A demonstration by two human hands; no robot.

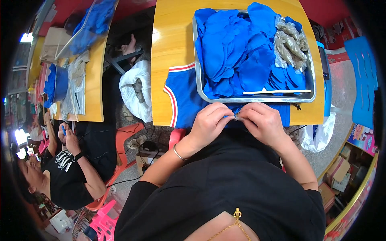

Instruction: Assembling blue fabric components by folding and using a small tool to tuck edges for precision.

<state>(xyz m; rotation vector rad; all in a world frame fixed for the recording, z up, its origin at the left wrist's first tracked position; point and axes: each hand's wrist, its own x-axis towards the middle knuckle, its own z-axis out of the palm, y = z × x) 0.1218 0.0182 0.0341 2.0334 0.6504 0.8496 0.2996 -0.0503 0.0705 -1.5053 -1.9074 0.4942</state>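
My left hand (212, 121) and my right hand (260, 120) meet at the table's near edge, fingertips pinched close together. Between them is a small bit of blue fabric with something pale or clear on it, too small to make out fully. Just beyond my hands stands a metal tray (257, 99) heaped with blue fabric pieces (225, 44). Partly under the tray lies a blue garment (183, 86) with red-and-white striped trim. A thin white stick (277, 92) rests along the tray's near side, and clear bags of brownish material (290, 45) sit at its right.
The yellow table (171, 32) carries the tray. White sacks (136, 90) stand on the floor at both sides of it. To the left, a person in black (66, 172) sits at another yellow table (94, 80) holding something blue. Boxes on a shelf (339, 172) are at the right.
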